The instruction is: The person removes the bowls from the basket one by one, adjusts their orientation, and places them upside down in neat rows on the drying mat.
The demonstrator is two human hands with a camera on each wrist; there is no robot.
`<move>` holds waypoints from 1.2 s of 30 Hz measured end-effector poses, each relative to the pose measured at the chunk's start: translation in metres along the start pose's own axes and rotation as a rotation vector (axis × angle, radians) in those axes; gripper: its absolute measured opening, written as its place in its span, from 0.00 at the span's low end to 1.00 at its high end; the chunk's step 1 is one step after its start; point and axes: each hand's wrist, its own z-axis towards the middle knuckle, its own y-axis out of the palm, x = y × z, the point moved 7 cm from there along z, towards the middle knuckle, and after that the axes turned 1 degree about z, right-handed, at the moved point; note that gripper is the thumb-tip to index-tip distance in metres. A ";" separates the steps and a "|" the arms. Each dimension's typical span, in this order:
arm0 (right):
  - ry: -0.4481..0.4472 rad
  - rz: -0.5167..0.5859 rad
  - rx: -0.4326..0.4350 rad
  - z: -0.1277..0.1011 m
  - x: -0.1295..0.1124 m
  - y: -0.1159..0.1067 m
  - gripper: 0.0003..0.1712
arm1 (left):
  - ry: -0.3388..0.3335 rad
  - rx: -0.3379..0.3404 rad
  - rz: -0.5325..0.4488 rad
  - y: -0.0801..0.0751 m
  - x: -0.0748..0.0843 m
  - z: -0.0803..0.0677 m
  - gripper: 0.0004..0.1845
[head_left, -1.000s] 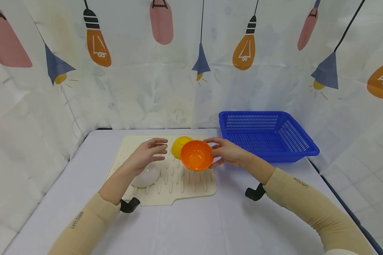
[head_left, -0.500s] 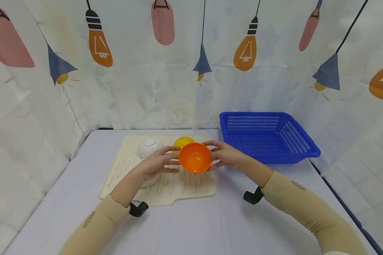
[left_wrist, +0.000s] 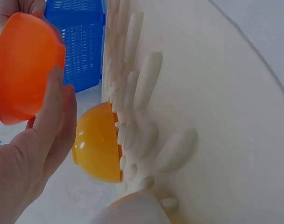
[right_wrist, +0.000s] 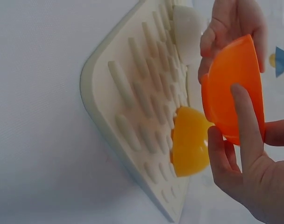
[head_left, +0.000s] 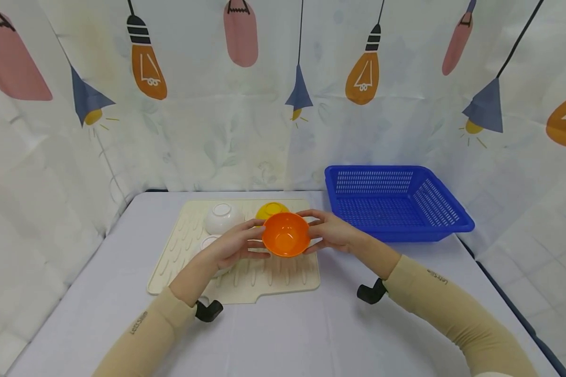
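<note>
An orange bowl is held in the air above a cream drying mat, its inside facing me. My right hand grips its right side, with the thumb at the rim and fingers along the outer wall. On the opposite side my left hand holds it too, fingers against the outside in the left wrist view. Behind it a yellow bowl lies upside down on the mat. Two white bowls are upturned at the left: one in plain sight, the nearer mostly hidden by my left hand.
A blue perforated basket stands at the back right of the table, beside the mat. White cloth covers the table. A patterned curtain hangs behind and along the sides. A dark camera mount sits at each wrist.
My left hand has moved right and slightly down from beside the bowls to the orange bowl, and now holds it. My right hand has shifted the bowl slightly left and down.
</note>
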 end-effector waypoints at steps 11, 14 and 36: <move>-0.003 0.008 -0.012 0.001 0.001 0.001 0.39 | 0.006 -0.013 -0.045 0.001 -0.002 0.001 0.32; -0.006 0.013 -0.017 0.002 0.001 0.001 0.39 | 0.008 -0.027 -0.067 0.002 -0.002 0.001 0.33; 0.013 -0.042 0.001 0.002 0.007 -0.002 0.36 | 0.081 -0.056 -0.006 0.001 0.006 -0.001 0.29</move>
